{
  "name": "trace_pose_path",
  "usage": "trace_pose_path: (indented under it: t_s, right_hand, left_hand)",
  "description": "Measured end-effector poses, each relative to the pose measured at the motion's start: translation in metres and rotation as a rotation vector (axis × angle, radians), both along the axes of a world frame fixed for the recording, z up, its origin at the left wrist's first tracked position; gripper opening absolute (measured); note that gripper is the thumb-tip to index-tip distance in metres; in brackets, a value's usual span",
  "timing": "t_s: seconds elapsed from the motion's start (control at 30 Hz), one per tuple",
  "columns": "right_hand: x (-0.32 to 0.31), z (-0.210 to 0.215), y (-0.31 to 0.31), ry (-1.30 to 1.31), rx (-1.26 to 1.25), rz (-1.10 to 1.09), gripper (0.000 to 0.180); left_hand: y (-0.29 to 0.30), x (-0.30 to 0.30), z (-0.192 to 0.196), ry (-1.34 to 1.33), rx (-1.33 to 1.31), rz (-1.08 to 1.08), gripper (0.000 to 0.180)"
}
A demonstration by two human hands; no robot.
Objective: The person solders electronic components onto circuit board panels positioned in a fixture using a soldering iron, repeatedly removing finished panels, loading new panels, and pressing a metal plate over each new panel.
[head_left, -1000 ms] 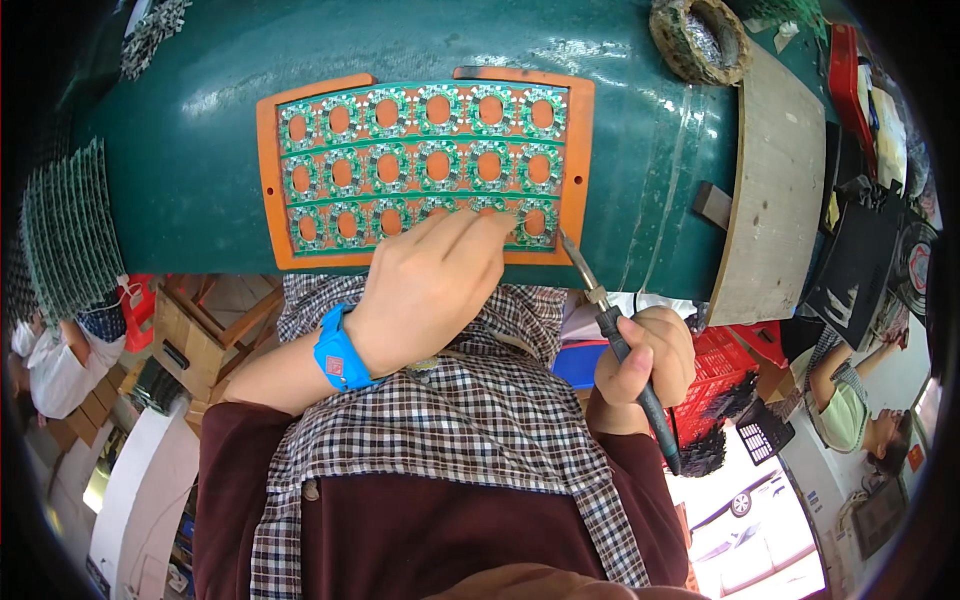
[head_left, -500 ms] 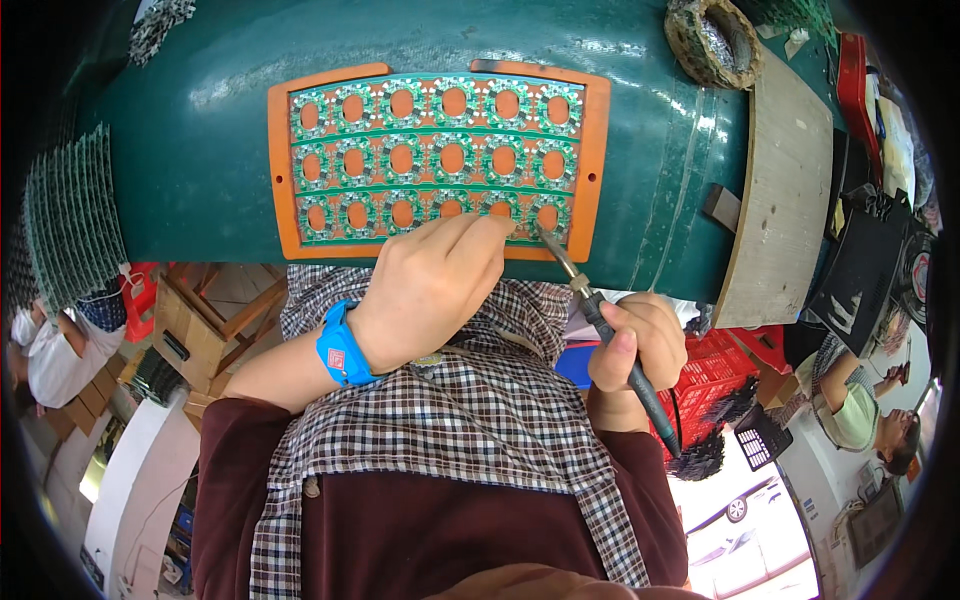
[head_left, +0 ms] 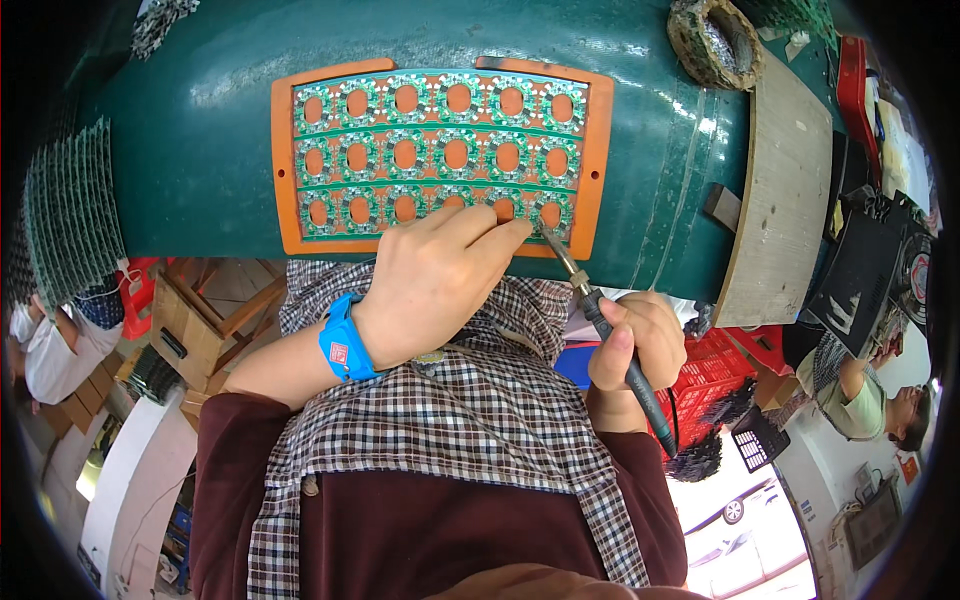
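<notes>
A green panel of ring-shaped circuit boards (head_left: 432, 185), set in rows, lies in an orange tray (head_left: 598, 130) on the green worktable. My right hand (head_left: 640, 345) is closed around the grip of a soldering iron (head_left: 605, 318). The iron's tip touches or hovers just above the nearest row, by its rightmost ring. Over the near edge of the tray comes my left hand (head_left: 440, 275), wearing a blue wristband (head_left: 345, 340). Its fingers are pressed together, tips down at the panel just left of the iron's tip. Whatever they pinch is too small or hidden.
A round, crusted pot (head_left: 715, 42) stands at the far right, beside a wooden board (head_left: 785, 180) with a small block (head_left: 722, 207). Upright green panels (head_left: 75, 215) are stacked at the left. Red crates (head_left: 710, 375) sit below on the right; a co-worker (head_left: 860, 410) is beyond.
My left fingertips have shifted a little to the right along the near row, closer to the iron's tip. The soldering iron stays almost where it was. The co-worker at right has moved slightly.
</notes>
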State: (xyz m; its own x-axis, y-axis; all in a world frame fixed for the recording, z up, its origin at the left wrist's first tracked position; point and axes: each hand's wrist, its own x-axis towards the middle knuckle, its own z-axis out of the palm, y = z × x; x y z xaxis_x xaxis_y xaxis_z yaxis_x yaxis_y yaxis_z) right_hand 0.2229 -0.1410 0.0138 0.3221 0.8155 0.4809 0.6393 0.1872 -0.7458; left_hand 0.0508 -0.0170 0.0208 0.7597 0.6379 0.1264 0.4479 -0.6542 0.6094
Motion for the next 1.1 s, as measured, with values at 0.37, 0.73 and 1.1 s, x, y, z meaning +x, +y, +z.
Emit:
trace_pose_path:
  t_s: [0.37, 0.73, 1.1]
  right_hand:
    - [0.005, 0.005, -0.007, -0.073, 0.041, -0.132, 0.018]
    - [0.002, 0.006, -0.008, -0.202, 0.059, -0.039, 0.012]
    - [0.012, 0.011, 0.028, -0.026, -0.032, 0.008, 0.014]
  left_hand:
    - [0.005, -0.002, 0.001, -0.128, 0.091, 0.082, 0.022]
    - [0.007, 0.008, 0.002, -0.176, 0.041, 0.076, 0.025]
    - [0.026, 0.019, -0.003, -0.141, 0.142, 0.165, 0.021]
